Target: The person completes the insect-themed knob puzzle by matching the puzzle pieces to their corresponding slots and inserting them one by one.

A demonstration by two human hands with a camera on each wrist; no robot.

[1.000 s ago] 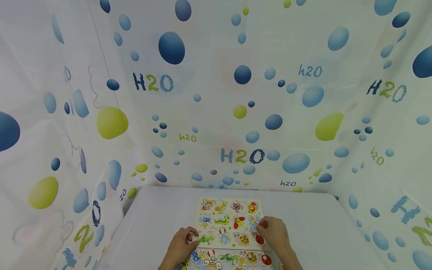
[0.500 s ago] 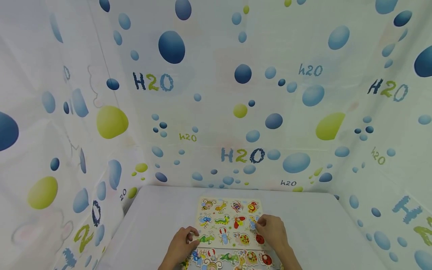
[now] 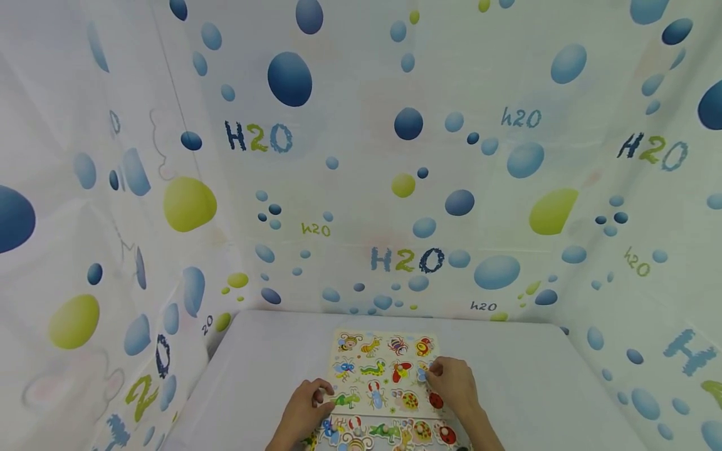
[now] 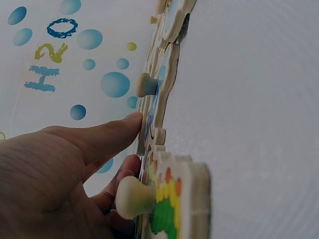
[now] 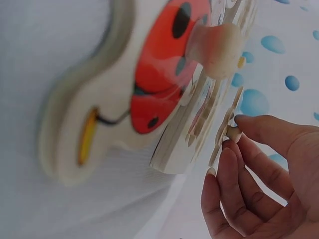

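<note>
A cream insect puzzle board (image 3: 389, 407) lies on the table with rows of printed bugs. In the head view my right hand (image 3: 455, 385) is over its right side, pinching a blue-winged puzzle piece (image 3: 422, 374). From the right wrist, the piece (image 5: 223, 132) shows edge-on, its knob between thumb and fingertips, tilted and apart from the board (image 5: 172, 154). At the board's left edge is my left hand (image 3: 307, 404), fingers loosely bent. The left wrist view has its thumb (image 4: 112, 137) reaching to the board edge, fingertips close below it.
Wooden knobbed pieces lie along the near side of the board, among them a green grasshopper (image 3: 385, 430) and a red ladybird (image 3: 445, 433). A white table (image 3: 507, 369) surrounds them. Behind and at both sides hangs a bubble-printed curtain (image 3: 361, 188).
My right hand has shifted slightly left and away from me, carrying the blue-winged puzzle piece with it. My left hand stays at the board's left edge.
</note>
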